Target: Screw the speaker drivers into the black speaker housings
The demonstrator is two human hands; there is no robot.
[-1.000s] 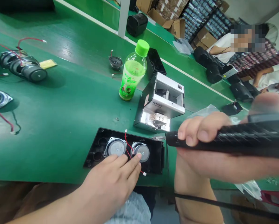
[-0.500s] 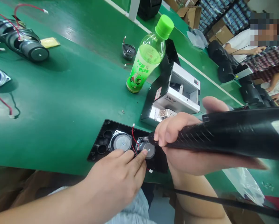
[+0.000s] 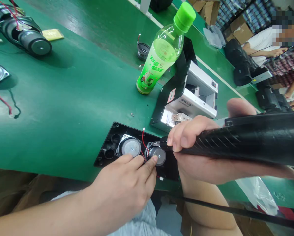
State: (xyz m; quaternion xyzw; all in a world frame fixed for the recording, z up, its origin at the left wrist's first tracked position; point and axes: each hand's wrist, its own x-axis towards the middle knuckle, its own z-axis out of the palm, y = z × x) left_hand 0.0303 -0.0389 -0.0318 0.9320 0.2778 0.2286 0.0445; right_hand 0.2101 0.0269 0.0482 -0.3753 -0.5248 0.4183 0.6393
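A black speaker panel [image 3: 134, 127] lies on the green bench with two round speakers set in it, a left speaker [image 3: 130, 147] and a right speaker [image 3: 159, 156]. My left hand [image 3: 127, 182] rests over the panel's near edge, fingers stretched out. One fingertip presses the right speaker's magnet, and other fingers touch the left speaker's edge. In my right hand [image 3: 201, 147] is a black electric screwdriver [image 3: 255, 137], its tip at the right speaker's upper rim; the exact contact is hard to see. A red wire [image 3: 143, 137] with a white plug rises between the speakers.
Behind the panel stand a silver-and-black screw feeder [image 3: 186, 101] and a green drink bottle [image 3: 159, 55]. Loose speakers [image 3: 36, 42] lie at the far left, a small speaker [image 3: 143, 50] behind the bottle. A plastic bag [image 3: 257, 193] sits at right. Other people work across the bench.
The view has shifted slightly, so the bottle, feeder and panel appear a little higher and farther right. Both hands keep their places at the panel, the screwdriver still at the right speaker's rim.
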